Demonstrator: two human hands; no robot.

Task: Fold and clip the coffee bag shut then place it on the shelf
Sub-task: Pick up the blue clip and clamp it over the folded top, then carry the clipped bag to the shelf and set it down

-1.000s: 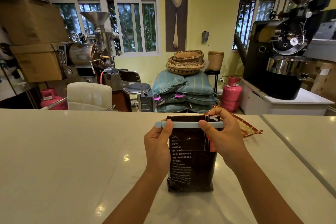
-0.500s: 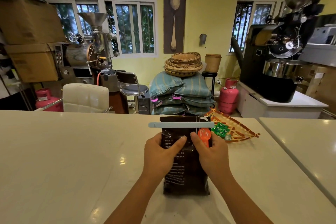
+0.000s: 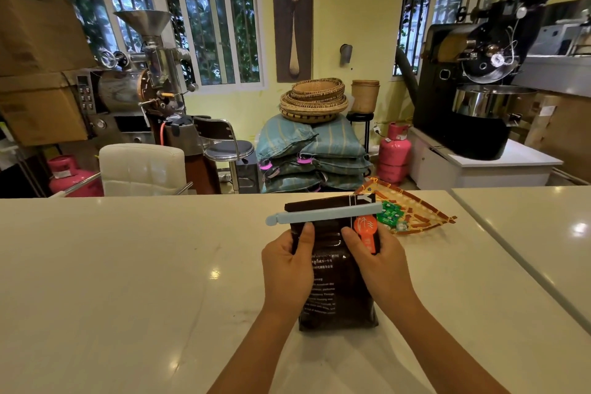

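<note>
A dark brown coffee bag (image 3: 335, 285) with white print and an orange label stands upright on the pale counter (image 3: 128, 265). A light blue clip (image 3: 323, 214) lies across its folded top, slightly tilted. My left hand (image 3: 287, 269) grips the bag's left side just below the clip, thumb on the front. My right hand (image 3: 379, 262) holds the right side, thumb near the orange label. No shelf is in view.
A woven triangular tray (image 3: 412, 211) with green packets sits on the counter just behind the bag to the right. A second counter (image 3: 527, 233) adjoins on the right. Beyond the counter are a white chair (image 3: 140, 166), stacked sacks (image 3: 310, 153) and roasting machines.
Both hands slid down from the clip to the bag's sides. The clip stays on the folded top, and the bag is now tilted slightly.
</note>
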